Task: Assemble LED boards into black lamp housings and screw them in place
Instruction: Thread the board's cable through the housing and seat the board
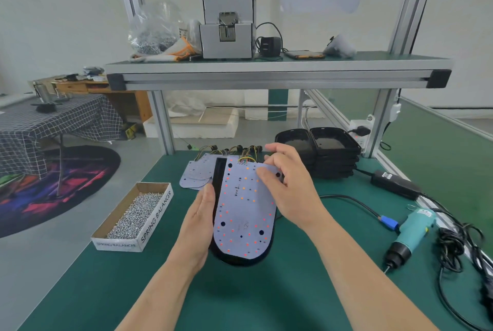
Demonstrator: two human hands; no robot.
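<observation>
My left hand (202, 213) grips the left side of the black housing (219, 170), over the green table (106, 290). My right hand (285, 184) pinches the far edge of the LED board (245, 213), which lies askew on the housing, not yet seated. I judge it best to match the outlines and tuck in the wires (246, 161) first, then press the board flat.

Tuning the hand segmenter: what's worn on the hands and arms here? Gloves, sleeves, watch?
Nothing worn. The left hand and right hand have no gloves and no visible rings. The wrists carry no watch, strap or ESD cable. Both arms are uncovered down to the bottom edge; no sleeve is in view.
</observation>
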